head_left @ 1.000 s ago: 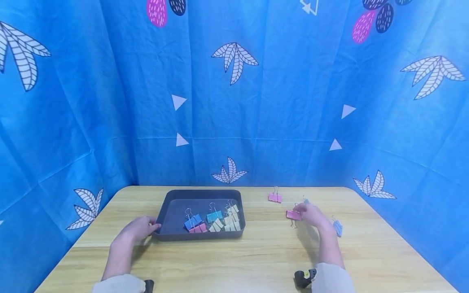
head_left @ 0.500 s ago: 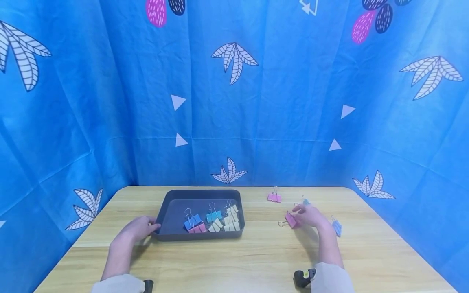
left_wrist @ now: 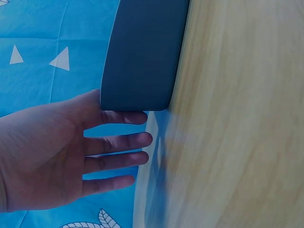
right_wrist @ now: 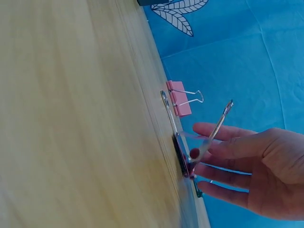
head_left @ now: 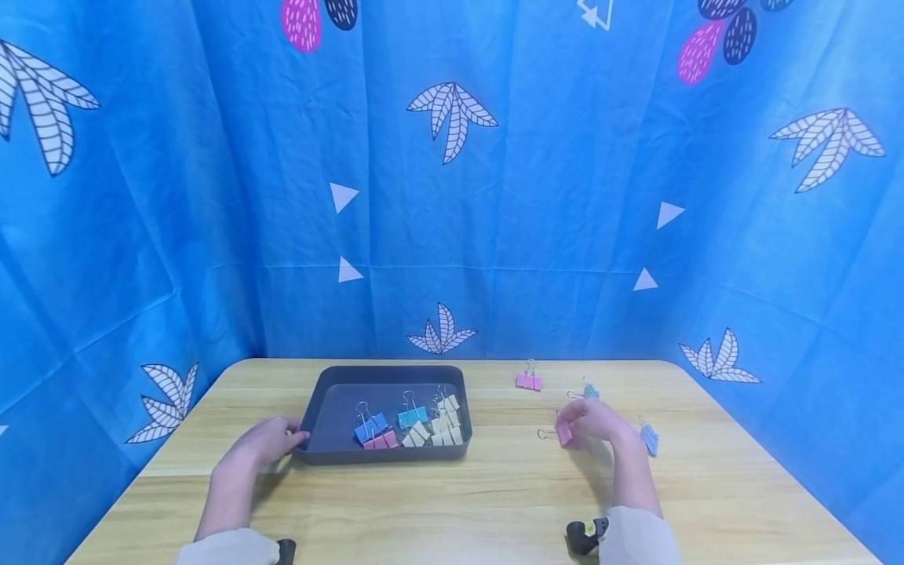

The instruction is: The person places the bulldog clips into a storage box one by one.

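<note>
My left hand [head_left: 264, 441] holds the left end of a dark grey tray [head_left: 332, 410]. In the left wrist view its thumb goes behind the tray wall [left_wrist: 142, 57], with the other fingers stretched out below the corner. On the table right of the tray, my right hand [head_left: 599, 420] pinches a pink binder clip [head_left: 564, 433]. The right wrist view shows thumb and fingertips at this clip's body and one wire handle; the handles spread apart. Inside the tray lie a blue clip [head_left: 371, 428], a pink clip [head_left: 381, 441], a teal clip [head_left: 413, 417] and several pale yellow clips [head_left: 446, 428].
Another pink clip [head_left: 528, 381] lies near the table's back edge. Just beyond my right hand is a teal clip [head_left: 590, 391], and a light blue clip [head_left: 650, 439] lies right of the wrist. Blue patterned cloth [head_left: 452, 235] hangs around the wooden table [head_left: 452, 510].
The pink clip at my right hand has turned, one handle now pointing left toward the tray, and the fingers have closed on it. My left hand and the tray look the same.
</note>
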A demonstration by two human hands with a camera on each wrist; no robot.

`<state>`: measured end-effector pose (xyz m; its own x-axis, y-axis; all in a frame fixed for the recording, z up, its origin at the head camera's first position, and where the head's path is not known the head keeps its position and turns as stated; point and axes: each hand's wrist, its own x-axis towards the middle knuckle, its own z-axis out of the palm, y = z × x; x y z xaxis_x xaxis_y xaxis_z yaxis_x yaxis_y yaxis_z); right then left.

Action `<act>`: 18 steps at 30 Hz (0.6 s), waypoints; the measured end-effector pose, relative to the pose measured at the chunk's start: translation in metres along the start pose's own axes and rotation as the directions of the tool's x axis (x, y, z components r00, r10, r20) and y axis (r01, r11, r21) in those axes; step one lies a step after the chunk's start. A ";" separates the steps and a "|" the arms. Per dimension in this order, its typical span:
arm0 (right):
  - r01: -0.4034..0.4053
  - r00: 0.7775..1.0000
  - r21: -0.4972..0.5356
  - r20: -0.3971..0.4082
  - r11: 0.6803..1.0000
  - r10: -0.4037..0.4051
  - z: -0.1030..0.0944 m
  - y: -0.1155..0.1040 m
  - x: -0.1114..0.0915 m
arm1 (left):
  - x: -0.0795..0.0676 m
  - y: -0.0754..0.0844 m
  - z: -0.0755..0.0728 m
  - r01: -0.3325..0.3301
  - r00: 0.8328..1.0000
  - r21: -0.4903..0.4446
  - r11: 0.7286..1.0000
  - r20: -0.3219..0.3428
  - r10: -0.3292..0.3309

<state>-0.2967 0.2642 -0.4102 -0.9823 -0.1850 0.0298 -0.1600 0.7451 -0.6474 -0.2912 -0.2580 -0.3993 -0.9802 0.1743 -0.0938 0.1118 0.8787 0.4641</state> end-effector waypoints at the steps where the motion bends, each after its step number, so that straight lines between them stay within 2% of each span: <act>1: -0.002 1.000 -0.009 -0.002 1.000 0.001 0.000 0.001 0.000 | 0.000 0.000 0.000 0.001 1.000 -0.002 1.000 0.001 -0.001; 6: -0.007 1.000 -0.046 -0.004 0.999 0.007 0.000 0.003 0.000 | -0.001 0.000 0.000 0.004 1.000 -0.007 1.000 0.002 -0.004; 13: 0.048 0.999 -0.038 0.020 0.998 -0.047 -0.001 0.005 -0.001 | -0.003 0.002 -0.001 0.008 1.000 -0.017 1.000 0.004 -0.008; 18: 0.029 0.999 -0.023 0.022 0.999 -0.028 -0.001 0.010 0.000 | -0.003 0.003 -0.002 0.010 1.000 -0.020 1.000 0.005 -0.010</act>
<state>-0.2981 0.2719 -0.4160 -0.9750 -0.2200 0.0310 -0.1902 0.7543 -0.6284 -0.2881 -0.2567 -0.3963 -0.9805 0.1678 -0.1024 0.0990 0.8714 0.4805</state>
